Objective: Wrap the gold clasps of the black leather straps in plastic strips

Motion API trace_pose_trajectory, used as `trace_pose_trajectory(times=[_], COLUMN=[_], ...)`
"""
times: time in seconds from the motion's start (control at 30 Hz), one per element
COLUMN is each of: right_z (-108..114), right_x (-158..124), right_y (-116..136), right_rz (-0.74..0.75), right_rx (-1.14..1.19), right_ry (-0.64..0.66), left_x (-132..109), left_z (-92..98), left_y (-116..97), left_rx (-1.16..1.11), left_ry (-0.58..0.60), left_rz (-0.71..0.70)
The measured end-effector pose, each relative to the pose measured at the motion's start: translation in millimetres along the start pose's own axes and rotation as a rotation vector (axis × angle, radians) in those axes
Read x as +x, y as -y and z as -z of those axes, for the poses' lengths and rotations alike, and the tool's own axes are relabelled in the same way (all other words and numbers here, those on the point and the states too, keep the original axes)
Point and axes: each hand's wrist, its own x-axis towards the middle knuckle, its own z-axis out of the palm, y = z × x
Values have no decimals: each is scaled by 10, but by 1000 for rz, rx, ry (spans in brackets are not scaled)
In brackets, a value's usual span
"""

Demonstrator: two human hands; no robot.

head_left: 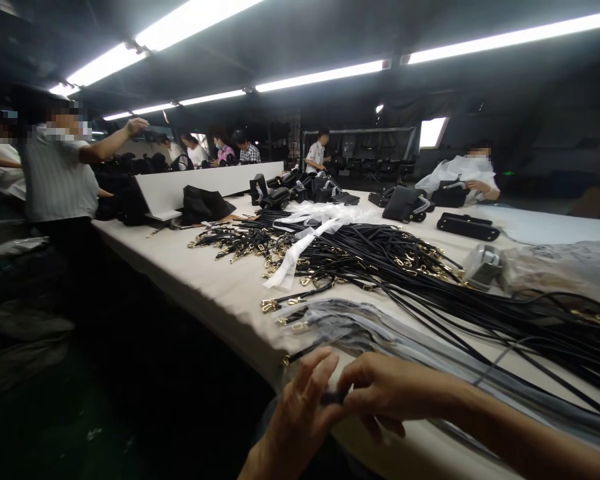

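At the near table edge, my left hand (300,410) and my right hand (385,387) meet with bent fingers. Between their fingertips is a small dark piece (333,397), blurred and partly covered, so its kind does not show. Just beyond the left fingers lies the end of a black strap with a gold clasp (285,360). Straps in clear plastic sleeves (350,320) run beside and under my right forearm. Farther in, a big heap of black straps (365,250) with gold clasps spreads over the table, with strips of white wrapping (295,257) on it.
Black bags (405,203) stand farther along the white table (180,260). A clear plastic bag (560,267) and a grey tape-like roll (483,267) lie at right. A white board (205,187) stands behind. Co-workers are at the left, back and right.
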Motion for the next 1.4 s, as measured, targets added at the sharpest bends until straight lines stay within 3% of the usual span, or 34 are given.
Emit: trace_pose_trajectory(times=[0.07,0.2,0.27,0.4,0.5,0.73,0.8,0.9,1.03,1.2,1.27,1.4], right_z=[-34,-20,67,300,372,207,137,76,126,118,42,-58], right_x=[29,-32,-136,-389,-501,-516,-516,-508,-476,-406,-356,-280], right_y=[-37,-51,-77,-165,-128,86,84,59,19,29,59,93], right_rz=[-3,4,-2,-23,48,38,64,82,88,38,0,109], right_rx=[67,43,-67,-96,-46,-315,-323,-177,-71,-221,-259,-612], right_ry=[-32,-172,-210,-173,-238,-484,-486,-391,-384,-461,-457,-553], left_x=[5,28,22,-13,0,160,191,229,290,306,283,235], left_z=[51,157,208,278,236,-46,-96,-115,-58,-9,-30,-84], left_y=[3,-12,-12,32,50,-89,-121,-152,-212,-265,-253,-180], left_rx=[-12,-273,-301,-270,-371,-838,-913,-964,-894,-357,-263,-376], left_ry=[-18,182,195,108,118,153,156,167,130,22,23,-5], left_rz=[40,345,430,444,495,585,599,610,564,267,195,303])
